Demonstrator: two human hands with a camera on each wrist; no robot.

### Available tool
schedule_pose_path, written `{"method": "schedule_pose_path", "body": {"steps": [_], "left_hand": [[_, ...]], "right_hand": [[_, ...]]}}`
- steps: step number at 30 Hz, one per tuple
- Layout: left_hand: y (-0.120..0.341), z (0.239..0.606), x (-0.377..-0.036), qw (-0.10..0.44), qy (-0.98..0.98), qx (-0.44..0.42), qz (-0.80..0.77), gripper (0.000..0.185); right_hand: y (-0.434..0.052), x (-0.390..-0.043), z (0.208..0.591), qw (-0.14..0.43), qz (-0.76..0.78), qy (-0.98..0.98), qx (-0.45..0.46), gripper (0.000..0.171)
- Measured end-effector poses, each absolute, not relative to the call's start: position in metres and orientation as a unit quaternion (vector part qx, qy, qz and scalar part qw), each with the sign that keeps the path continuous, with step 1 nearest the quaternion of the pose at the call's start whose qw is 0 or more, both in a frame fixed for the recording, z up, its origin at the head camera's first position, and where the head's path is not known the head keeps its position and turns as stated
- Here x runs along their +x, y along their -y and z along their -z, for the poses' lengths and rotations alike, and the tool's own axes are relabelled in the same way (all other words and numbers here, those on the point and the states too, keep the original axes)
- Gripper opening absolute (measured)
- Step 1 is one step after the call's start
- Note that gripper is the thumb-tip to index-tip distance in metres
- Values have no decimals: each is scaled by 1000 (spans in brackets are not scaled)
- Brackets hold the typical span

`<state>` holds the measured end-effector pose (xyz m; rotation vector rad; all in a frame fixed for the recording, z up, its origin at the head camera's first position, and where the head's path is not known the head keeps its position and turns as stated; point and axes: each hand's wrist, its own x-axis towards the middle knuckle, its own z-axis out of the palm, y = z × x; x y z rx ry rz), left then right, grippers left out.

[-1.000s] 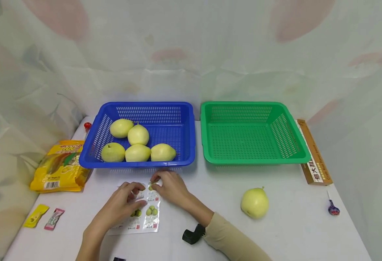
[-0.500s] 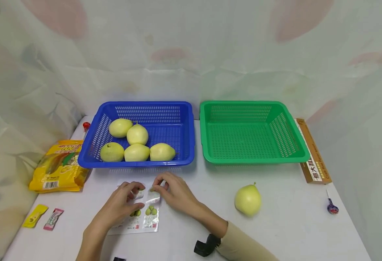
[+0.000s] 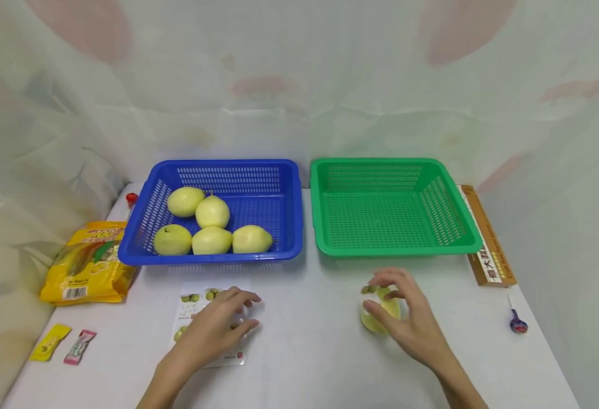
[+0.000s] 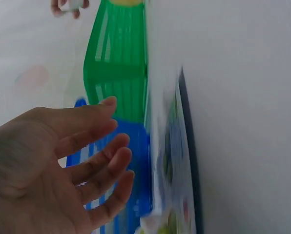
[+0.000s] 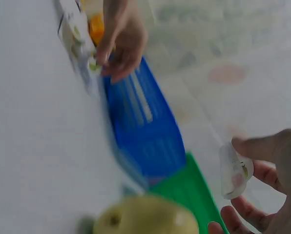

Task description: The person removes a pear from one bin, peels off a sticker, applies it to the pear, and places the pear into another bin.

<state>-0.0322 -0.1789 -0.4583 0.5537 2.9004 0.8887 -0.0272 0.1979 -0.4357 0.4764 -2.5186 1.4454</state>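
Note:
My right hand (image 3: 409,318) pinches a peeled sticker (image 5: 229,173) between thumb and fingers; it is whitish, with a small green fruit print. In the head view this hand overlaps a yellow-green pear (image 3: 373,325) on the white table, partly hiding it. My left hand (image 3: 223,324) hovers over the sticker sheet (image 3: 187,309), fingers loosely bent and holding nothing. That sheet bears fruit pictures and lettering, and the hand covers much of it. Seen from the left wrist, the hand (image 4: 82,161) has its fingers spread apart.
Several pears (image 3: 212,213) lie in the blue basket (image 3: 209,259) behind the sheet. Right of it stands a green basket (image 3: 396,250). A yellow candy bag (image 3: 87,267) and two wrapped candies (image 3: 50,342) lie left; a brown box (image 3: 489,238) and a lollipop (image 3: 518,324) lie right.
My right hand has lifted the sticker off the sheet and carried it right to the loose pear. My left hand has shifted slightly right over the sheet, its fingers now off it.

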Motion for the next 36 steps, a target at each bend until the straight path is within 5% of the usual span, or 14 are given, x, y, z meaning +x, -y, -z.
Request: {"method": "schedule_pose_path", "body": {"steps": [8, 19, 27, 31, 36], "left_hand": [[138, 472, -41, 60, -876, 303, -370, 33], [89, 478, -60, 162, -804, 289, -495, 57], [76, 477, -61, 147, -793, 278, -522, 63], [82, 477, -63, 157, -786, 273, -532, 63], [89, 480, -65, 213, -753, 253, -569, 63]], "right_hand": [[-223, -16, 469, 28, -460, 883, 90, 80], [-183, -19, 485, 61, -558, 810, 169, 83], [-162, -17, 482, 43, -604, 785, 129, 94], [-163, -20, 480, 7, -621, 772, 133, 87], [-173, -30, 473, -32, -658, 735, 161, 48]]}}
